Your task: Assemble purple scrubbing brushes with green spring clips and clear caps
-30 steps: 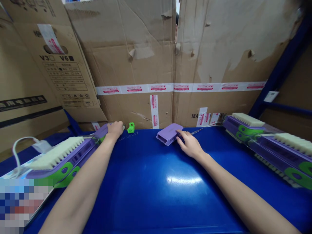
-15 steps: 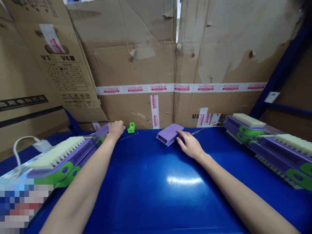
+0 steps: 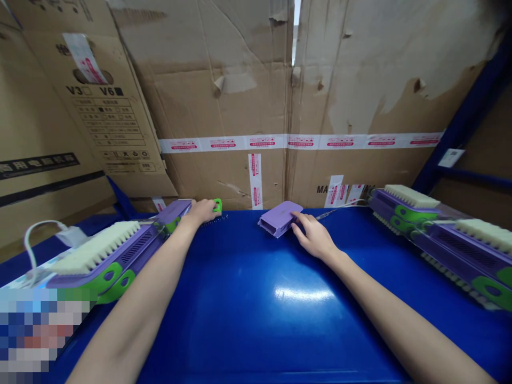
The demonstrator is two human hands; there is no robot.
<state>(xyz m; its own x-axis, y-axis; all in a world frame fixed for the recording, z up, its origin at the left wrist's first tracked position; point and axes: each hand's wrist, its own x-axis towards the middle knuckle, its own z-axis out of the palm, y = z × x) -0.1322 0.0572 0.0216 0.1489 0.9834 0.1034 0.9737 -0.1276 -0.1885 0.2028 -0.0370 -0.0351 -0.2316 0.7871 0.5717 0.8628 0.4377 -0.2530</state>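
Note:
My left hand [image 3: 203,211] is at the back of the blue table, its fingers closed at a small green plastic piece [image 3: 218,205] and partly covering it. Thin coiled springs [image 3: 216,220] lie just in front of these fingers. My right hand [image 3: 314,234] holds the right edge of a purple plastic housing [image 3: 281,217] between thumb and fingers. The housing rests on the table with its open end towards the front left. Beside my left wrist lies a purple and green brush-like device [image 3: 175,212].
At left stands a purple-green device with a pale bristled pad [image 3: 100,248], near a white plug with cable [image 3: 72,236]. Similar devices [image 3: 406,205] line the right side. A thin cable [image 3: 340,208] runs along the back. Cardboard [image 3: 224,170] walls off the rear of the blue table [image 3: 248,309].
My left hand has moved right, from beside the green piece onto it, uncovering more of the purple device behind. My right hand stays on the housing.

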